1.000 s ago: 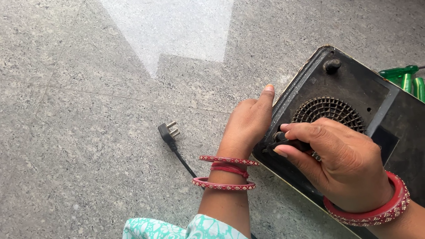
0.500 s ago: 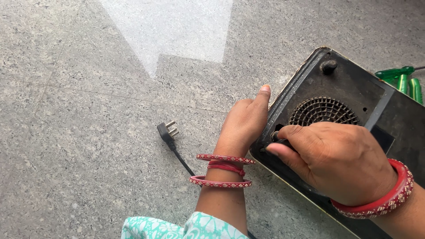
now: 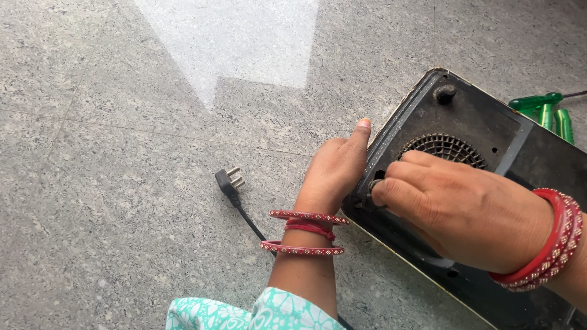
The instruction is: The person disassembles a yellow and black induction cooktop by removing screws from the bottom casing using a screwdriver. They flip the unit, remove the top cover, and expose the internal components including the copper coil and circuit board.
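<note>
Gripping cooktop [image 3: 477, 131] edge, left hand [image 3: 333, 174]

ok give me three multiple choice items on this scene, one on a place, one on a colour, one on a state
1. Where does the plug lie?
A. on the floor left of the left hand
B. on the appliance
C. in the right hand

2. What colour are the tool handles at the upper right?
A. blue
B. green
C. yellow

3. How does the black appliance lie?
A. underside up
B. on edge
C. boxed

Answers:
1 A, it rests on the stone floor beside the left hand.
2 B, they are clear green.
3 A, its round vent and a foot face up under the right hand.
</note>
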